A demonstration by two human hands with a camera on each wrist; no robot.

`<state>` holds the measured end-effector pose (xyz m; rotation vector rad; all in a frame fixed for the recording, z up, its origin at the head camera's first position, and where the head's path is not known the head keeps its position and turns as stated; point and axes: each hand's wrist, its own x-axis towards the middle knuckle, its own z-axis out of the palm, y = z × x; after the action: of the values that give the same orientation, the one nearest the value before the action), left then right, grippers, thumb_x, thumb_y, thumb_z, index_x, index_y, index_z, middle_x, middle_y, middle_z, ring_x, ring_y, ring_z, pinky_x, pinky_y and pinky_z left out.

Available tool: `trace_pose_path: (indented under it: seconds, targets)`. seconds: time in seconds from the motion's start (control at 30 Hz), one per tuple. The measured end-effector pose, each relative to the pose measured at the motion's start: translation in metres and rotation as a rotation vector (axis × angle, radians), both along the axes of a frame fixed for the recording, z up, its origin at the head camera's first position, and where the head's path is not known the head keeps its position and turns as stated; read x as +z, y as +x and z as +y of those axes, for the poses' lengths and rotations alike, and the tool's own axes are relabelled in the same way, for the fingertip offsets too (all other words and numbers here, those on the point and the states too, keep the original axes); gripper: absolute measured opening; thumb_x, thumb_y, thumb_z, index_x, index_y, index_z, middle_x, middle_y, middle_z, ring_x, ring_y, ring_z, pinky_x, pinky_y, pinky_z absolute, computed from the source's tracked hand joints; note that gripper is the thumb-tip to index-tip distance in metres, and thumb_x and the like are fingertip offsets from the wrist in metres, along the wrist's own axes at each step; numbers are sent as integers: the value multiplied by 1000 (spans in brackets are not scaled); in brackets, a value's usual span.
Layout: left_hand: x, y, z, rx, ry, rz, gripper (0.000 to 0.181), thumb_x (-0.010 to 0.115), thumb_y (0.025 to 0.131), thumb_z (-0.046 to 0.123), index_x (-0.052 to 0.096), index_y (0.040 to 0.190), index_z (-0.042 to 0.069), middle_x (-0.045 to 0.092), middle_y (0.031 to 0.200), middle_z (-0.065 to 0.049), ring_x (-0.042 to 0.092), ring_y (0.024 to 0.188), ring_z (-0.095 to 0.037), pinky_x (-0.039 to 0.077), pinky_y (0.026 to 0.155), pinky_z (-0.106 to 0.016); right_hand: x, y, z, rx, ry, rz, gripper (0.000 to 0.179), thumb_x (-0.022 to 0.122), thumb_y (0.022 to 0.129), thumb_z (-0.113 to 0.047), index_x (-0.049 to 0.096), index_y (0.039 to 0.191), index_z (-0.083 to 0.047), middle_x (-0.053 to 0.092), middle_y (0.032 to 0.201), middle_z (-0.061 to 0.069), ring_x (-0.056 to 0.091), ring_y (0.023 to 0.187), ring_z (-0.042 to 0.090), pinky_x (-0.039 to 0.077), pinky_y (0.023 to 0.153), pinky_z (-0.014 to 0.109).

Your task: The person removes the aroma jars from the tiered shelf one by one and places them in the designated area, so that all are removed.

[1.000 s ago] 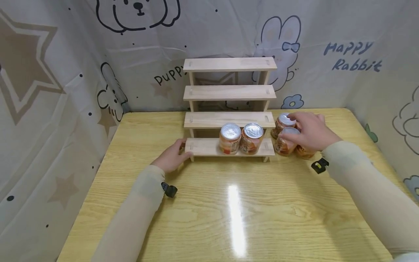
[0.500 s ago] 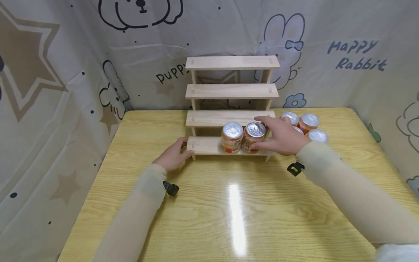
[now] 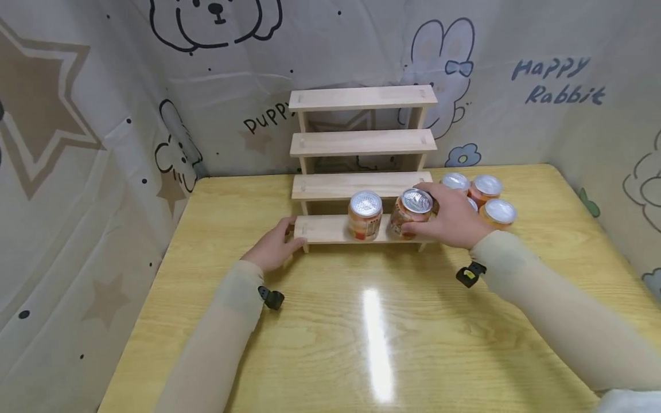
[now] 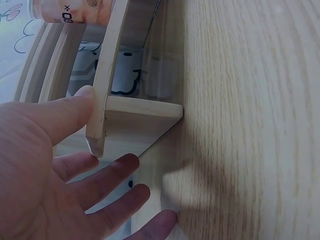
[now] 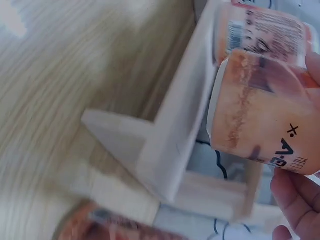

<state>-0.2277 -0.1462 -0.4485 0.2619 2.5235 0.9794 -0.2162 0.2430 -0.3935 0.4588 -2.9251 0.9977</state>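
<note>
My left hand pinches the left end of the lowest step of a pale wooden tiered shelf. In the left wrist view, the thumb lies on the board and the other fingers spread below its end. My right hand grips an orange drink can with a silver lid, thumb in front and fingers behind, over the right part of that step. In the right wrist view the held can shows its printed side. A matching can stands upright to its left, a gap apart.
Several more orange cans stand grouped on the wooden table, right of the shelf and partly behind my right hand. A printed cloth hangs behind the shelf and along both sides.
My right hand has moved left from the grouped cans to the right can on the lowest step. That can has shifted right, widening the gap. The left hand stays at the shelf's end.
</note>
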Motion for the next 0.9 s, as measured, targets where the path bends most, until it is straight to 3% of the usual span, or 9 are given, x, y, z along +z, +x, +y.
trace_pose_path:
  seconds: [0.2, 0.4, 0.6, 0.9]
  targets:
    - [-3, -1, 3, -7, 2, -2, 78, 52, 104, 48, 16, 162, 11, 36, 158, -16, 35, 146, -34, 31, 118, -52, 9, 23, 33, -62, 37, 7, 88, 88, 75, -50, 51, 142, -5, 58, 134, 18, 55, 122, 37, 41, 102, 59]
    - [-5, -1, 1, -15, 0, -8, 80, 51, 104, 51, 14, 162, 11, 34, 159, -15, 34, 146, -34, 31, 117, -53, 3, 50, 72, -122, 58, -5, 94, 89, 75, -46, 47, 148, -4, 53, 142, 23, 51, 126, 45, 42, 98, 62]
    - [1, -3, -2, -13, 2, -5, 79, 51, 104, 49, 14, 162, 11, 34, 159, -16, 33, 146, -35, 31, 117, -54, -7, 70, 102, -175, 70, -11, 80, 90, 74, -42, 55, 135, -3, 59, 132, 21, 53, 120, 41, 41, 95, 60]
    - [0, -4, -1, -17, 2, -21, 78, 50, 104, 49, 13, 162, 11, 31, 161, -18, 31, 147, -36, 29, 118, -54, -23, 86, 128, -238, 81, 5, 78, 90, 75, -43, 58, 135, -5, 65, 123, 16, 57, 107, 30, 41, 87, 50]
